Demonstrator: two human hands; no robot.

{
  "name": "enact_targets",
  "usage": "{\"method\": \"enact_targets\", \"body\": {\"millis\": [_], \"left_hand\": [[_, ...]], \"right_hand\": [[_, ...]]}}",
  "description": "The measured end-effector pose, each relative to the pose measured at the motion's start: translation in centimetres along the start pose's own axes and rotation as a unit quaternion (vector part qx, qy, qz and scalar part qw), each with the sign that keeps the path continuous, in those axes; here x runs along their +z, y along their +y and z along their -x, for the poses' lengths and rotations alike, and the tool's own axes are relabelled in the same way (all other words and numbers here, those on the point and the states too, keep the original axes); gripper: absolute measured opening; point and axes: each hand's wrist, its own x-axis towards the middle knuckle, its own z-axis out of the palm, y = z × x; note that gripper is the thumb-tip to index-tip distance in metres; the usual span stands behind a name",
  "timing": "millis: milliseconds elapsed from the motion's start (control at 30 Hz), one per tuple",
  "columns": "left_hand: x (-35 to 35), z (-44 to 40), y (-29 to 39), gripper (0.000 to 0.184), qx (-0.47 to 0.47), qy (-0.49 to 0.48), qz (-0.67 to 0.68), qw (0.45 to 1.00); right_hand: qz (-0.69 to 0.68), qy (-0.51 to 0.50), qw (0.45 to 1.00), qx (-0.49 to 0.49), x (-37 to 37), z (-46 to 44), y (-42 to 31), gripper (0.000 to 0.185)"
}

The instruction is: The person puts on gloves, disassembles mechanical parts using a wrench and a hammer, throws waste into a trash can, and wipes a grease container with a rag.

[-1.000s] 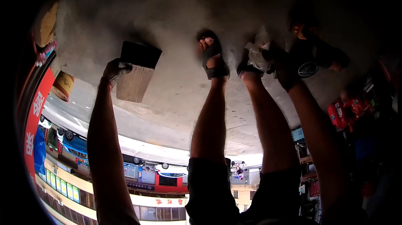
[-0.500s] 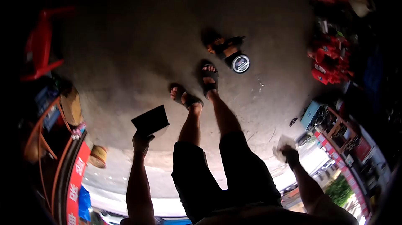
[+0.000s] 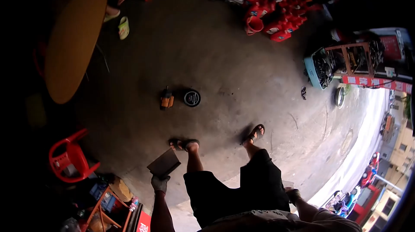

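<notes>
Roughly, most of the view was filled by the concrete floor (image 3: 242, 81). A brown tabletop (image 3: 78, 46) was seen at upper left, a red chair (image 3: 71, 160) at lower left. Red containers (image 3: 281, 16) were heaped at upper right, well apart from a light-blue bin (image 3: 312, 73) filled with dark items. Black shorts (image 3: 263, 176) were worn, with sandalled feet (image 3: 257, 133) set apart. A dark flat block (image 3: 164, 163) was held tilted near the left foot (image 3: 193, 146); its near edge was clasped by the left hand (image 3: 160, 184), grip closed on it. The right hand (image 3: 294, 195) was partly hidden beside the shorts; how far its grip was closed could not be told. A black round tin (image 3: 192, 98) and an orange-and-black tool (image 3: 167, 99) were seen on the floor ahead, just beside each other, untouched. Something pale (image 3: 287, 184) was glimpsed by the right fingers, too small to identify.
</notes>
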Motion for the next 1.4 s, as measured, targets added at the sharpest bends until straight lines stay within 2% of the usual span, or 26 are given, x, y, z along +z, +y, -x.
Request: {"method": "enact_targets", "body": {"millis": [33,100,133,200,300,367,433,467,500,567,633,733,800,833,867,900,967,1000,1033,1067,1133,1167,1267,1300,1333,1400], "left_hand": [[3.2,0.2,-0.5,0.026,0.005,-0.012,-0.017,1.0],[11.5,0.7,-2.5,0.022,0.012,0.128,-0.11,0.986],[14.6,1.0,-3.5,0.021,0.027,0.075,-0.186,0.979],[21.2,-1.0,-6.8,0.023,0.051,0.085,-0.244,0.965],[30.4,-4.8,-12.3,0.029,0.135,0.04,-0.554,0.82],[38.9,-7.4,-17.1,0.035,0.096,0.11,-0.336,0.93],[48.1,-10.2,-21.3,0.041,0.07,0.131,-0.235,0.961],[52.2,-11.2,-24.0,0.05,0.119,0.09,-0.548,0.823],[56.2,-12.3,-26.8,0.06,0.158,0.038,-0.794,0.585],[63.9,-14.5,-33.0,0.057,0.266,-0.029,-0.761,0.59],[69.8,-17.8,-38.6,0.054,0.198,-0.001,-0.803,0.561],[78.3,-21.7,-49.7,0.056,0.2,-0.099,-0.695,0.684],[85.4,-22.8,-57.5,0.059,0.194,-0.124,-0.66,0.715],[87.0,-25.7,-61.2,0.057,0.161,-0.077,-0.65,0.738],[88.6,-27.2,-64.9,0.056,0.141,-0.137,-0.609,0.768],[88.8,-30.0,-68.5,0.054,0.122,-0.165,-0.604,0.77],[90.9,-32.4,-75.8,0.045,0.022,-0.112,-0.574,0.811],[90.3,-36.6,-79.2,0.044,-0.004,-0.137,-0.557,0.819],[91.8,-37.5,-81.9,0.047,-0.079,-0.066,-0.6,0.793],[91.3,-39.3,-84.6,0.044,-0.052,-0.076,-0.626,0.774],[92.0,-41.2,-89.0,0.041,-0.012,-0.096,-0.7,0.708],[91.4,-43.4,-90.3,0.041,-0.019,-0.094,-0.702,0.706],[91.5,-47.5,-92.0,0.039,-0.043,-0.101,-0.769,0.63],[91.9,-47.9,-91.9,0.039,-0.014,-0.049,-0.826,0.561],[93.8,-48.1,-91.7,0.038,0.024,0.001,-0.872,0.489],[97.1,-45.9,-88.3,0.038,0.011,-0.054,-0.887,0.458]], "right_hand": [[-0.056,0.041,0.996,-0.055,0.7,-2.3,3.1,0.035],[-0.075,0.093,0.988,-0.095,0.0,-7.4,7.9,0.032],[-0.099,0.096,0.986,-0.094,-1.9,-7.7,8.8,0.032],[-0.337,0.049,0.939,0.046,-9.2,-7.4,9.4,0.024],[-0.576,0.068,0.814,0.039,-12.2,-11.2,15.1,0.016],[-0.643,0.07,0.762,0.033,-13.4,-12.5,18.9,0.018],[-0.711,0.05,0.7,0.044,-14.2,-13.2,21.4,0.024],[-0.72,0.047,0.69,0.045,-14.1,-13.4,22.7,0.024],[-0.731,0.044,0.679,0.06,-12.8,-14.0,23.7,0.028],[-0.773,0.033,0.628,0.083,-12.6,-13.3,24.4,0.033],[-0.814,0.018,0.572,0.101,-10.9,-12.7,24.7,0.032],[-0.874,0.016,0.473,0.111,-9.3,-10.8,24.3,0.037],[-0.839,-0.03,0.514,0.178,-7.6,-11.6,22.8,0.041],[-0.846,-0.047,0.502,0.175,-8.3,-11.1,22.2,0.042],[-0.849,-0.064,0.494,0.175,-8.7,-10.3,22.3,0.042],[-0.736,0.072,0.67,0.06,-4.7,-10.8,21.7,0.034],[-0.569,0.194,0.797,-0.056,-3.2,-11.8,20.9,0.03],[-0.783,0.043,0.618,0.052,-5.9,-10.8,19.8,0.035],[-0.908,-0.112,0.37,0.16,-7.8,-9.0,19.2,0.039],[-0.889,-0.082,0.426,0.146,-12.6,-7.3,19.8,0.033],[-0.904,0.014,0.394,0.162,-15.9,-7.8,18.6,0.025],[-0.726,0.073,0.681,0.064,-16.4,-7.2,19.5,0.018],[-0.755,0.038,0.648,0.089,-18.6,-6.5,19.7,0.017],[-0.756,0.035,0.647,0.095,-19.5,-6.2,19.8,0.017],[-0.752,0.041,0.651,0.091,-20.3,-6.3,19.9,0.017],[-0.711,0.089,0.695,0.058,-20.3,-6.4,20.2,0.017]]}}
